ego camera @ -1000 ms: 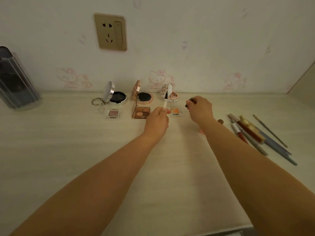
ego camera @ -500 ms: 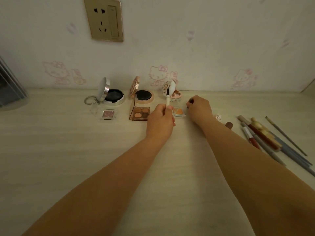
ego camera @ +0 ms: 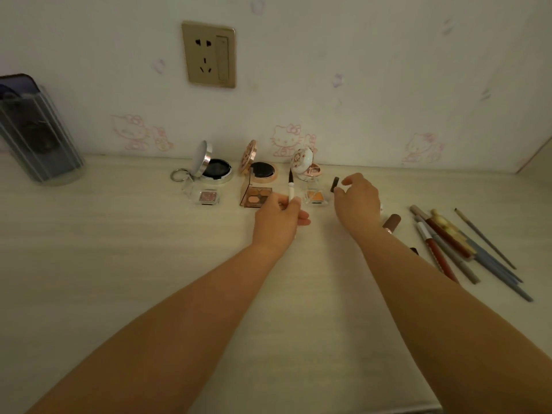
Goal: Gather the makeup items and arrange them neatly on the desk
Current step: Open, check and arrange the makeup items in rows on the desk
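My left hand (ego camera: 279, 221) pinches a white liner pen (ego camera: 290, 189) and holds it upright, dark tip up, in front of the row of makeup. My right hand (ego camera: 358, 200) has its fingers curled and holds a small dark cap (ego camera: 334, 184) at thumb and fingertip, just right of the orange eyeshadow pan (ego camera: 317, 197). Along the wall stand three open compacts: silver (ego camera: 214, 170), rose-gold (ego camera: 263, 171) and small white (ego camera: 307, 162). Before them lie a pink eyeshadow pan (ego camera: 209, 197) and a brown palette (ego camera: 256, 195).
Several pencils and brushes (ego camera: 454, 243) lie fanned out at the right, with a brown tube (ego camera: 392, 222) beside my right wrist. A dark ribbed container (ego camera: 38, 135) stands at the far left. A keyring (ego camera: 178, 175) lies by the silver compact. A wall socket (ego camera: 209, 53) is above.
My right hand has lifted slightly and the dark cap now shows upright at its fingertips. My left hand still holds the pen upright in about the same place.
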